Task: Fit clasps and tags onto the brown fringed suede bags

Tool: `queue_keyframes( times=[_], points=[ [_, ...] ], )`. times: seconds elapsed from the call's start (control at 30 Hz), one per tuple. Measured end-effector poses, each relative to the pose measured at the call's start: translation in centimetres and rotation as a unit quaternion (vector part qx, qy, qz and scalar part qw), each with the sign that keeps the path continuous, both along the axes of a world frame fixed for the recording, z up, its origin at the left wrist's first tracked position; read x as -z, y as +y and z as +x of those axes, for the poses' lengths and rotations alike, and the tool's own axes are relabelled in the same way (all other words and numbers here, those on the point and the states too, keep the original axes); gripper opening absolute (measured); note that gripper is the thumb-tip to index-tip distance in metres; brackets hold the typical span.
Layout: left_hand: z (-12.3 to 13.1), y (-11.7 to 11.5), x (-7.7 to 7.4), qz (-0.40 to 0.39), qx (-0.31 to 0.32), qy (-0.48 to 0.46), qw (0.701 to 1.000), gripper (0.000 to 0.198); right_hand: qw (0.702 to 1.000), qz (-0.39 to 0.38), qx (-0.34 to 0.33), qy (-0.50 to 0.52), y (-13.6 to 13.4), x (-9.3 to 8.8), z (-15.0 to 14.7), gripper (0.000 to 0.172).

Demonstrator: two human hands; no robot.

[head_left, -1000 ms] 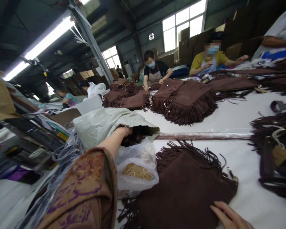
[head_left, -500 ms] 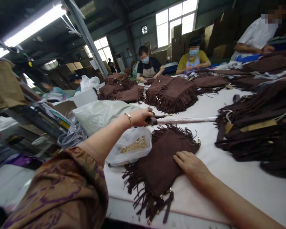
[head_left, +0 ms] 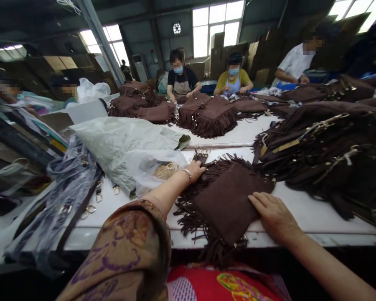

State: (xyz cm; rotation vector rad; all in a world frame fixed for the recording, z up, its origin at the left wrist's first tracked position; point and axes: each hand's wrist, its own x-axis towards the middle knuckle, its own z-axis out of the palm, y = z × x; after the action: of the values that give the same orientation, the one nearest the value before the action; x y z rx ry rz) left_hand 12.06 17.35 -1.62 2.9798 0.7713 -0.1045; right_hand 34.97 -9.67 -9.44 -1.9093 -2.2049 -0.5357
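Note:
A brown suede fringed bag lies on the white table in front of me, its lower corner hanging over the near edge. My right hand rests flat on the bag's right edge, fingers stretched out. My left hand is closed at the bag's upper left corner, gripping a small dark piece with a metal clasp; what exactly it is stays unclear. A bracelet sits on that wrist. A clear plastic bag with tan tags lies just left of that hand.
A grey-green sack and bundled straps in plastic lie at the left. A big heap of dark fringed bags fills the right. More brown bags sit farther back, where several people work at the table's far side.
My left hand came out of the grey sack holding a small dark piece and lowered it to the bag's upper left corner. My right hand slid onto the bag's right edge. The view tilted down.

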Motion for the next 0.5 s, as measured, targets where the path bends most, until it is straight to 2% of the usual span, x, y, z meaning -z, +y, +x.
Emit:
queue_keyframes(
  times=[0.07,0.13,0.27,0.33,0.43,0.47,0.5],
  points=[
    [-1.4,-0.1,0.9,-0.014,-0.012,0.007,1.0,0.047,1.0,0.006,0.018,0.01,-0.5,0.5,-0.5,0.044],
    [-2.6,0.1,0.5,-0.022,-0.021,0.001,1.0,0.055,0.999,0.008,0.04,0.02,-0.7,0.7,-1.2,0.045],
    [-4.0,0.5,-2.6,-0.013,-0.055,-0.04,0.998,0.036,0.997,0.005,0.056,0.047,-0.7,-0.5,-2.7,0.047],
    [-4.3,0.3,-4.0,0.008,-0.086,-0.072,0.994,0.036,0.995,0.01,0.05,0.08,-0.6,-1.6,-3.6,0.049],
    [-4.6,-1.4,-5.1,0.044,-0.105,-0.163,0.98,0.042,0.974,0.021,0.015,0.226,-0.1,-3.7,-5.3,0.042],
    [-4.7,-2.5,-5.2,0.051,-0.091,-0.208,0.972,0.042,0.952,0.013,0.01,0.305,0.2,-4.5,-5.9,0.036],
    [-4.8,-3.8,-5.2,0.058,-0.066,-0.254,0.963,0.041,0.918,-0.004,0.017,0.396,0.5,-5.2,-6.7,0.031]
  ],
)
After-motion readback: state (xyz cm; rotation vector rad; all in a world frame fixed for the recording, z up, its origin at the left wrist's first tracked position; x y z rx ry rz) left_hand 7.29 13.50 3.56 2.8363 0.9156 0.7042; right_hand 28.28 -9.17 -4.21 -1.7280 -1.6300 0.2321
